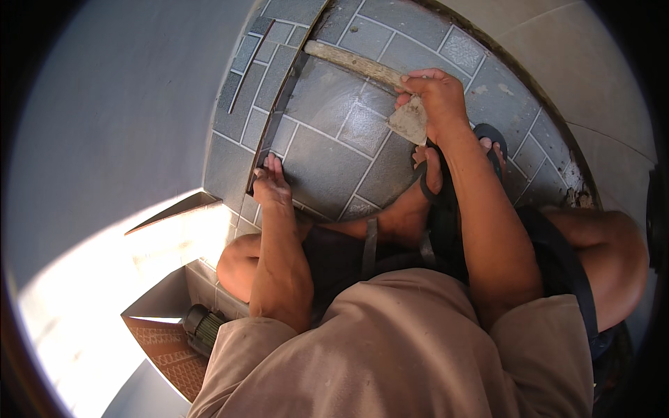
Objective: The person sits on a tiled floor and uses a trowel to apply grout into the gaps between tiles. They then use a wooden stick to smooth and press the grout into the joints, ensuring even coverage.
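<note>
My right hand (437,101) grips a mortar-caked trowel (411,120) above the grey tiled floor (327,164), and a long wooden batten (352,63) runs from under that hand toward the upper left. My left hand (270,184) rests with fingers spread flat at the lower end of a narrow dark gap (275,122) along the edge of a grey tile row beside the wall. I am squatting; my feet in dark sandals (432,177) stand on the tiles just below the trowel.
A plain grey wall (125,104) fills the left. Bright sunlight falls on the lower left, where a patterned brown tile (171,352) and a dark ribbed cylindrical object (202,327) lie. A beige floor band (599,104) curves at the right, with broken mortar (578,195) at its edge.
</note>
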`<action>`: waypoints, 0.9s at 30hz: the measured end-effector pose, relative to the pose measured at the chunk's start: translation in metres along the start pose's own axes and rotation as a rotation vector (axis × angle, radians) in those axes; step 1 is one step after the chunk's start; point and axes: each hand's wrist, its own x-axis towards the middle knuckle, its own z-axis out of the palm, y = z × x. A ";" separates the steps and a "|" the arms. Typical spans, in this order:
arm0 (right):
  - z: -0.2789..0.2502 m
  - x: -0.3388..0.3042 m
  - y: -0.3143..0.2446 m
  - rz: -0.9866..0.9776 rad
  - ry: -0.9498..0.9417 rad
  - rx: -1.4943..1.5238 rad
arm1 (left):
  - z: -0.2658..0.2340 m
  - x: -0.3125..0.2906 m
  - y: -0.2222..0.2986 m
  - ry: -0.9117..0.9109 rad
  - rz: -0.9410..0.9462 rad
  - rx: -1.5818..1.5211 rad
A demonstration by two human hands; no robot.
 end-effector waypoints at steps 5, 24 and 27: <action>0.006 -0.001 -0.006 -0.091 0.129 0.053 | 0.002 0.000 0.003 0.050 -0.015 -0.011; -0.001 0.001 -0.003 -0.044 0.056 -0.009 | 0.012 -0.008 0.009 0.121 -0.025 -0.076; 0.003 -0.002 -0.001 -0.036 0.034 -0.024 | 0.007 -0.001 0.009 0.120 -0.031 -0.095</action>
